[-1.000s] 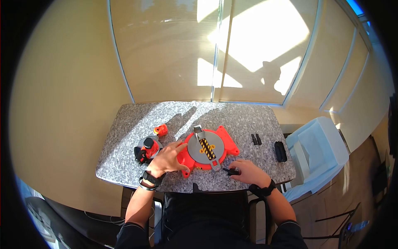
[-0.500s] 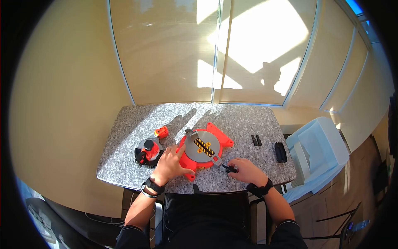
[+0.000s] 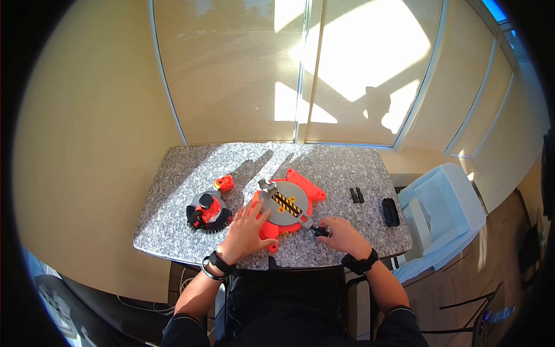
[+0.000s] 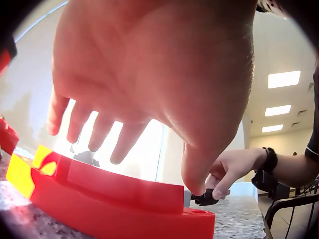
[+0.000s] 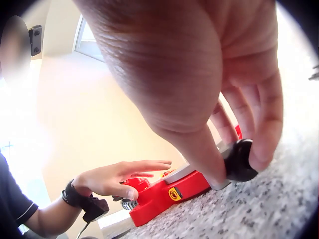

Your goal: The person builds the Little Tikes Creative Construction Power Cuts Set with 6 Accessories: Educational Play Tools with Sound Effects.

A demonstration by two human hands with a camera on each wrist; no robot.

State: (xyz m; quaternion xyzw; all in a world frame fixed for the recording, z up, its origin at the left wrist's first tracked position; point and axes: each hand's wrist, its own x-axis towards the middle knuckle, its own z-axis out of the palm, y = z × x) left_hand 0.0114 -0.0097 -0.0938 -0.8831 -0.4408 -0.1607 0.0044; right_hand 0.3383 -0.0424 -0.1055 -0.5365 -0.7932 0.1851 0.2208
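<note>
A red toy base with a round grey plate [image 3: 281, 203] and a black-and-yellow striped strip lies mid-table. The left hand [image 3: 244, 232] rests on its red left side, fingers spread; in the left wrist view the hand [image 4: 149, 64] is over the red rim [image 4: 109, 194]. At the plate's lower right, the right hand [image 3: 346, 237] pinches a small black piece [image 3: 320, 231] against the end of the grey arm. The right wrist view shows that black piece [image 5: 239, 162] between thumb and fingers of the right hand [image 5: 199, 74].
Left of the base stands a red and black toy saw unit [image 3: 209, 211], with a small red-orange piece [image 3: 224, 183] behind it. Two thin black pieces [image 3: 357, 195] and a black case [image 3: 391, 212] lie at the right. A chair with a light blue cover [image 3: 445, 214] stands beside the table.
The base has turned anticlockwise, its grey arm swinging toward the right hand. The left hand has moved slightly right and down with it; the black piece now meets the arm's end.
</note>
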